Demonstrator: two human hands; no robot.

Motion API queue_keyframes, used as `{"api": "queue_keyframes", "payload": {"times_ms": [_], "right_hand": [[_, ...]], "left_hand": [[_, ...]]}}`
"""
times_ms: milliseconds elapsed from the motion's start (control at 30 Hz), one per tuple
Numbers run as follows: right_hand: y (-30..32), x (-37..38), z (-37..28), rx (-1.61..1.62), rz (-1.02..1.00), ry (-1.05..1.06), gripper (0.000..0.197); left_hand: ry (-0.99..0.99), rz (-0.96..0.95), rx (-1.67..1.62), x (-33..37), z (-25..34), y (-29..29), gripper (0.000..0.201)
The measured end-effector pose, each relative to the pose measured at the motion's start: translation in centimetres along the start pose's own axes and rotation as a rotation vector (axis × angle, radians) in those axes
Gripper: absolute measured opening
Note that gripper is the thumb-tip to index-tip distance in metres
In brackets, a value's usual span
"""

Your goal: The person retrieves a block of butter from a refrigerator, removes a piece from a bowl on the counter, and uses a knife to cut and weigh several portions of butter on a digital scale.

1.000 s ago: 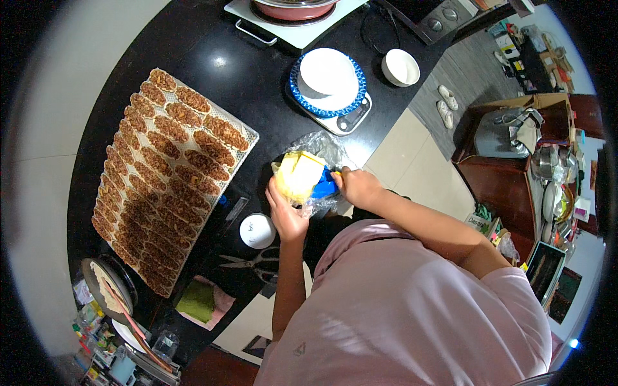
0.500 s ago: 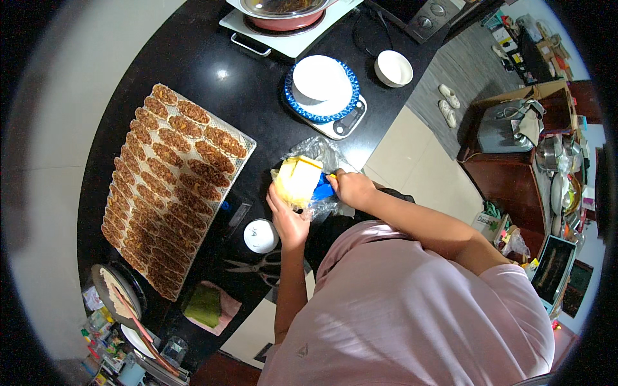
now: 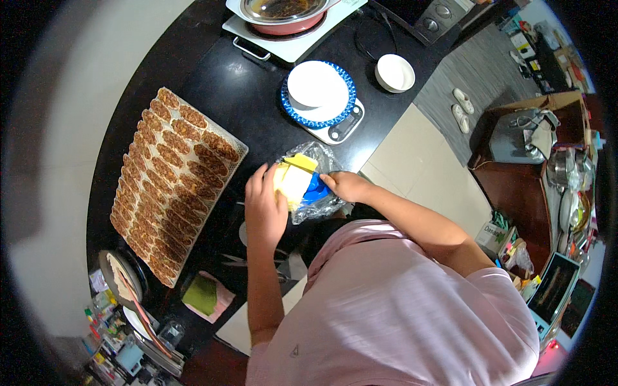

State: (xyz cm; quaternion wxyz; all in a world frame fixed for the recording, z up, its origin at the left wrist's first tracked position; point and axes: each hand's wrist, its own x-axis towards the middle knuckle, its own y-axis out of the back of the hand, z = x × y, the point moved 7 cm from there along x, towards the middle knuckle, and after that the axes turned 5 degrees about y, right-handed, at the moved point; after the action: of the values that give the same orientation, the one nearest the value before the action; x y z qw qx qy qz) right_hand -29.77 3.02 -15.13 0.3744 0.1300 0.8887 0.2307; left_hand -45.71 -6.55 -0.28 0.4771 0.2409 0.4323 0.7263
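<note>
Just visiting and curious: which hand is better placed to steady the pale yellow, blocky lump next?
Probably the left hand: it is close against the yellow lump, while the right hand is across, at the bright blue piece.

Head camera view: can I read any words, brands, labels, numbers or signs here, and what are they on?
I don't copy printed wording, so here is where it stands:
Box at right: dark lettering, partly readable, not quoted.
Pink shirt: small triangular mark, no readable words.
Scale: display too small to read.
Yellow block by the left hand: no readable text.
Bottles and packets, lower left: too small and blurred.
</note>
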Motion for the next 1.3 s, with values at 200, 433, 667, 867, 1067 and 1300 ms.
{"api": "queue_keyframes", "payload": {"times_ms": [200,433,667,867,1067,1300], "right_hand": [[1.7,-0.8,-2.3,-0.065,-0.066,0.017,0.066],[0.4,0.2,1.2,0.401,-0.288,-0.085,0.069],[4.9,-3.5,2.6,-0.028,-0.113,0.103,0.066],[5.9,-4.6,3.9,-0.147,-0.018,0.106,0.064],[8.5,-6.2,3.6,-0.064,0.004,0.034,0.062],[9.8,-6.6,3.2,-0.085,0.056,0.097,0.061]], "left_hand": [[-0.262,-0.255,0.166,7.8,1.6,-5.9,0.035],[-0.296,-0.499,0.234,11.0,0.8,-9.2,0.026],[-0.316,-0.641,0.234,12.5,-0.2,-9.9,0.028],[-0.199,-0.494,-0.028,13.6,-0.5,-6.7,0.029],[0.067,-0.159,-0.375,14.6,0.4,0.9,0.024],[-0.361,0.403,0.01,18.0,8.1,0.7,0.023]]}}
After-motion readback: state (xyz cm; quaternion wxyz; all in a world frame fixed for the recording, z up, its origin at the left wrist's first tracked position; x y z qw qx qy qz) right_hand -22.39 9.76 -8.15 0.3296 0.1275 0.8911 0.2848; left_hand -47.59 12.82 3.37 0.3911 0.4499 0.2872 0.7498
